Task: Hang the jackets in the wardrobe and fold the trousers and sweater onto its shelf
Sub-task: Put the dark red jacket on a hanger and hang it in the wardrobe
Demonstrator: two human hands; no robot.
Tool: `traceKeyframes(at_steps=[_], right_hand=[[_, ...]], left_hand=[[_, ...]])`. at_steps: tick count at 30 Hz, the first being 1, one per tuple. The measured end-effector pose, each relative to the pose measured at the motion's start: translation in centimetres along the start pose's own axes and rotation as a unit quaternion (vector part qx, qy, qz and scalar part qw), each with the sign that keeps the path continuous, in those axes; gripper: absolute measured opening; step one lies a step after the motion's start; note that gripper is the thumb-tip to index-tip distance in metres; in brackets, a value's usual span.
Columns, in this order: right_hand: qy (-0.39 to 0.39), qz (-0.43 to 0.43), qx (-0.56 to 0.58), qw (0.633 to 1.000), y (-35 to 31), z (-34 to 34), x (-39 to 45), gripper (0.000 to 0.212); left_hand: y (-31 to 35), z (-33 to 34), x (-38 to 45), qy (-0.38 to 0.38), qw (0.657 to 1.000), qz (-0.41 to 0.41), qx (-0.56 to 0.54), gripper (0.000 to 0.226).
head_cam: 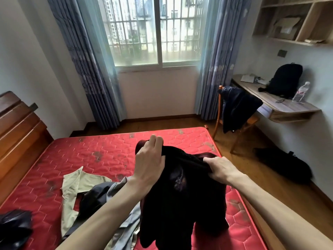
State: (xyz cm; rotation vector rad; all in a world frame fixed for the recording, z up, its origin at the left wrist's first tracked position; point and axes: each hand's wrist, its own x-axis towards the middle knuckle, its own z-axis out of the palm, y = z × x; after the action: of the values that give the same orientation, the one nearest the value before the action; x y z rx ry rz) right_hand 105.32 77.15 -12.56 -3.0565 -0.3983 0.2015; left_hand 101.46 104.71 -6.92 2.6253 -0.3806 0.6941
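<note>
The left hand (149, 165) is curled round the top edge of a dark maroon, soft knitted garment (182, 195), thumb and fingers pinching a bunched fold just above centre frame. The right hand (220, 169) grips the same edge a little lower and to the right, fingers tucked into the cloth. Between them the garment hangs down over the red quilted mattress (108, 150), its lower part draping toward the bottom of the frame; it looks like the sweater, though the shape is too bunched to be sure.

To the lower left on the mattress lie a pair of beige trousers (72, 188), spread flat, with a grey jacket-like garment (115, 193) heaped partly over them. A dark shiny garment (12, 228) sits at the bottom left edge. At right of frame, a navy jacket (237, 109) hangs over the back of an orange wooden chair (219, 112) beside the wall-mounted desk (288, 107), and a black garment (282, 163) lies on the floor. The wardrobe is not in view.

The step in hand appears to be sorting out the sweater for folding. Next, it likely needs shaking out and laying flat on the mattress, sleeves found and turned in, before it goes to the shelf.
</note>
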Motion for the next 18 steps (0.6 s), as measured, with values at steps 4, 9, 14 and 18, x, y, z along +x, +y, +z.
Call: traceKeyframes(at_steps=[4, 9, 14, 18], right_hand=[[0.215, 0.144, 0.14, 0.956, 0.0, 0.7, -0.3, 0.019], [0.465, 0.149, 0.226, 0.843, -0.4, -3.5, -0.4, 0.034], [0.479, 0.143, 0.239, 0.832, 0.0, -5.3, -0.9, 0.044], [0.487, 0.125, 0.253, 0.827, -0.2, -5.1, -1.5, 0.051]], left_hand=[[-0.9, 1.3, -0.3, 0.015, 0.999, 0.024, 0.018, 0.034], [-5.7, 3.5, -2.7, -0.052, 0.989, 0.006, 0.14, 0.047], [-7.0, 3.7, -3.7, -0.051, 0.993, -0.04, 0.102, 0.065], [-5.2, 3.7, -1.3, -0.033, 0.994, 0.003, 0.101, 0.067]])
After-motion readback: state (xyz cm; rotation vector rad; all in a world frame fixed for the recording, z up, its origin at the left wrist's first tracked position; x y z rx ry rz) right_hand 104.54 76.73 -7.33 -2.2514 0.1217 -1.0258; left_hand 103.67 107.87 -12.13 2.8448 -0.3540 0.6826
